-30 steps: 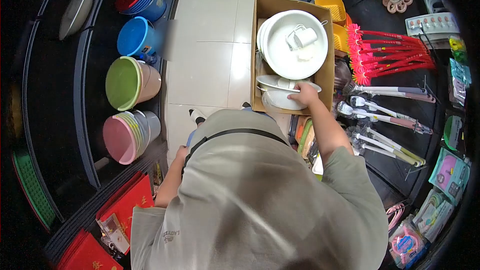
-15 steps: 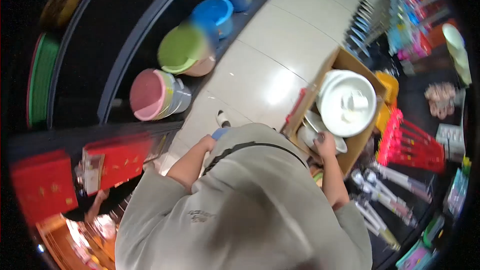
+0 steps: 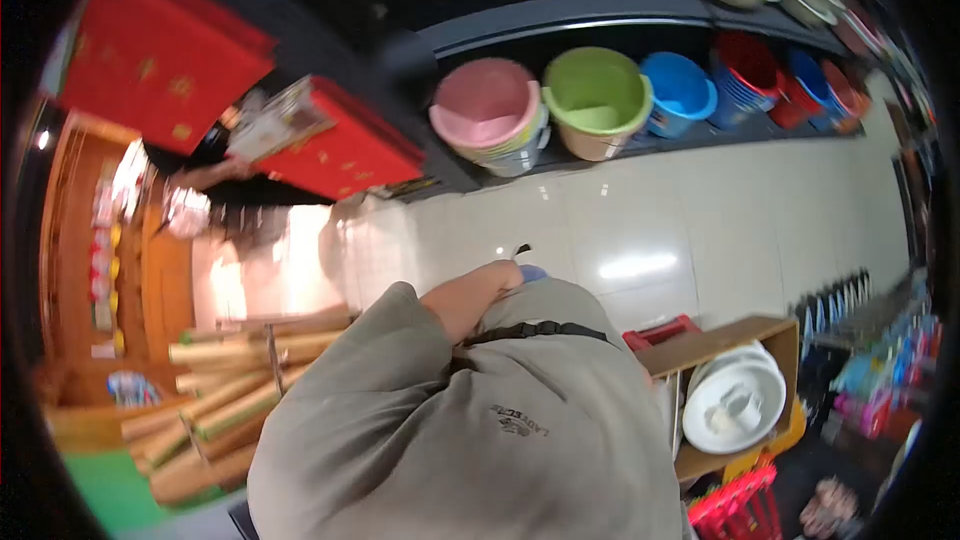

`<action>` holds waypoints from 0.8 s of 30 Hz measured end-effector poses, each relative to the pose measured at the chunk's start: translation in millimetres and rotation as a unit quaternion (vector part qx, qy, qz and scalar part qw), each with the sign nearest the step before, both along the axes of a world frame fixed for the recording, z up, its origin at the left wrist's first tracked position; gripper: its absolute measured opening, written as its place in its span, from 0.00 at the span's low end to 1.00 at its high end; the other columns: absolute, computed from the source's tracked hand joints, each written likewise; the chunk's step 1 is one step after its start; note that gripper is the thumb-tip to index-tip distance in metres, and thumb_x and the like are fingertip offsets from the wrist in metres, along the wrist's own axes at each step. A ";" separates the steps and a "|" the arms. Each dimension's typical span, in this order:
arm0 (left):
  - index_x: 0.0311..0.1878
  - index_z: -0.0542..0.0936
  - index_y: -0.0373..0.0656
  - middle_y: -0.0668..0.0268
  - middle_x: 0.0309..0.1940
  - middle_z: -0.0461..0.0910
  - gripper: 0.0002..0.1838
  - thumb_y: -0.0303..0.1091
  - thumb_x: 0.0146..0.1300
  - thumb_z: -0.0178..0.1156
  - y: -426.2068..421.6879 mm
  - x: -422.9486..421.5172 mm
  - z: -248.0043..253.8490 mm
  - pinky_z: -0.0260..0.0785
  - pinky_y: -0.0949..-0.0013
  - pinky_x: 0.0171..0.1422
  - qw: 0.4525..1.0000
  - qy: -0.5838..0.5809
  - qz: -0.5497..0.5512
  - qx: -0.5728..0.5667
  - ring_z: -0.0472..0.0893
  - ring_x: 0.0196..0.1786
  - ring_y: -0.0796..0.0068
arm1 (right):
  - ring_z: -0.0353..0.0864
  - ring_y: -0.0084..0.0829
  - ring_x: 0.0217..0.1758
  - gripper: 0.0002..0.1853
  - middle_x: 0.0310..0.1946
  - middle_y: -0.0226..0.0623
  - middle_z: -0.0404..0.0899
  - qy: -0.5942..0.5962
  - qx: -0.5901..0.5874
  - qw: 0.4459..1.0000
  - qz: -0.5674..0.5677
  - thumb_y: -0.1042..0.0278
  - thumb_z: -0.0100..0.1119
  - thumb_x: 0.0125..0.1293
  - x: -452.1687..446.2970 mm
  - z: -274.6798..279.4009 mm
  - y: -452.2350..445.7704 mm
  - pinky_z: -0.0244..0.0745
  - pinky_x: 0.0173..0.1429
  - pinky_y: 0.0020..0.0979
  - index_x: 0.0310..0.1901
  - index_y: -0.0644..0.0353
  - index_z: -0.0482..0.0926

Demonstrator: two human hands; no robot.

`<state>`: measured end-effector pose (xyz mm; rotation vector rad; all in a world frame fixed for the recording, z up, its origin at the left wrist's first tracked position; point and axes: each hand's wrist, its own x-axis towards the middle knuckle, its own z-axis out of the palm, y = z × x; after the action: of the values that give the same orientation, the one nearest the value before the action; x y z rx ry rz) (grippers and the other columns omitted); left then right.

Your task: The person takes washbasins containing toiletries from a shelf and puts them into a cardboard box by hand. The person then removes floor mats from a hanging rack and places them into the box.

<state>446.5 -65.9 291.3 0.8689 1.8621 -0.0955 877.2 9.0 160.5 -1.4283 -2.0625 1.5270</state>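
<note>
My left hand (image 3: 510,276) hangs at my waist beside a patch of blue (image 3: 534,272), perhaps my clothing. Its fingers are hidden, so I cannot see whether they hold anything. My right hand is out of sight behind my beige shirt (image 3: 480,420). To the right of my body stands an open cardboard box (image 3: 725,342). White round bowls (image 3: 762,395) are stacked in it, with a small white cup (image 3: 744,407) inside the top one. A dark shoe tip (image 3: 523,249) shows past my waist.
A low shelf ahead carries pink buckets (image 3: 487,100), green buckets (image 3: 598,90) and blue buckets (image 3: 680,90). Red boxes (image 3: 345,155) stand on the left. Wooden-handled goods (image 3: 225,400) lie at lower left. A person's arm (image 3: 215,175) appears behind the red boxes. Tiled floor (image 3: 640,210) runs between.
The view has turned: the buckets and the box have shifted to the right, and the wooden-handled goods have come into view. My right hand, earlier at the box's contents, has gone out of sight.
</note>
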 end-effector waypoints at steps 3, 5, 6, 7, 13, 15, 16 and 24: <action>0.41 0.81 0.33 0.45 0.43 0.79 0.28 0.52 0.50 0.57 -65.0 -6.9 -70.7 0.70 0.58 0.48 0.986 0.077 0.147 0.031 0.80 0.47 0.53 | 0.78 0.35 0.30 0.07 0.28 0.42 0.79 -0.026 -0.049 0.993 0.104 0.72 0.57 0.57 -18.4 13.3 14.8 0.72 0.38 0.32 0.37 0.63 0.77; 0.41 0.81 0.35 0.46 0.42 0.79 0.28 0.54 0.51 0.55 -125.2 -16.3 -125.5 0.70 0.58 0.49 0.973 0.054 0.184 0.131 0.79 0.47 0.52 | 0.78 0.35 0.30 0.07 0.27 0.41 0.79 -0.039 -0.065 0.986 0.148 0.72 0.56 0.57 -28.5 23.5 23.1 0.72 0.38 0.32 0.37 0.63 0.77; 0.41 0.82 0.36 0.46 0.42 0.79 0.29 0.55 0.52 0.53 -151.5 -18.0 -136.6 0.69 0.57 0.49 0.951 0.031 0.196 0.237 0.79 0.47 0.52 | 0.79 0.33 0.32 0.07 0.29 0.41 0.80 -0.044 -0.047 0.984 0.165 0.73 0.56 0.57 -34.7 27.1 30.6 0.73 0.40 0.31 0.37 0.63 0.77; 0.41 0.82 0.36 0.46 0.42 0.79 0.29 0.55 0.52 0.53 -169.3 -15.6 -130.3 0.69 0.57 0.49 0.949 0.033 0.206 0.238 0.79 0.47 0.52 | 0.80 0.32 0.33 0.07 0.30 0.40 0.80 -0.048 -0.027 0.982 0.179 0.74 0.56 0.57 -39.6 27.8 38.2 0.73 0.41 0.31 0.38 0.62 0.78; 0.33 0.82 0.36 0.51 0.31 0.81 0.27 0.55 0.54 0.51 -250.7 -28.8 -134.4 0.69 0.59 0.48 0.930 0.057 0.360 -0.045 0.80 0.39 0.56 | 0.80 0.30 0.37 0.13 0.37 0.40 0.80 -0.074 -0.202 0.977 0.004 0.74 0.55 0.60 -107.1 97.3 35.8 0.74 0.44 0.30 0.46 0.69 0.72; 0.32 0.82 0.37 0.50 0.33 0.81 0.27 0.55 0.55 0.51 -254.5 -52.7 -140.3 0.69 0.59 0.49 0.941 0.055 0.330 -0.058 0.80 0.40 0.55 | 0.79 0.31 0.39 0.12 0.37 0.41 0.79 -0.060 -0.100 0.993 0.027 0.76 0.54 0.61 -111.5 65.7 24.1 0.74 0.44 0.30 0.46 0.70 0.72; 0.32 0.82 0.37 0.49 0.35 0.80 0.26 0.55 0.55 0.51 -259.0 -65.9 -140.1 0.69 0.59 0.50 0.947 0.056 0.308 -0.078 0.79 0.42 0.54 | 0.79 0.31 0.39 0.12 0.37 0.41 0.79 -0.061 -0.098 0.993 0.021 0.76 0.54 0.61 -116.4 58.5 11.8 0.74 0.44 0.30 0.46 0.70 0.72; 0.38 0.77 0.37 0.51 0.41 0.78 0.15 0.38 0.53 0.58 -250.2 -224.0 -85.6 0.69 0.60 0.51 0.867 0.223 0.344 0.284 0.77 0.45 0.53 | 0.78 0.45 0.43 0.15 0.41 0.48 0.79 -0.242 0.028 0.929 0.277 0.62 0.49 0.62 -183.1 10.3 -106.6 0.72 0.49 0.38 0.44 0.63 0.77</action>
<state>222.6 -316.1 205.7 0.5200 2.6002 0.7955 694.2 -97.7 170.8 -1.3735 -2.9856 1.3522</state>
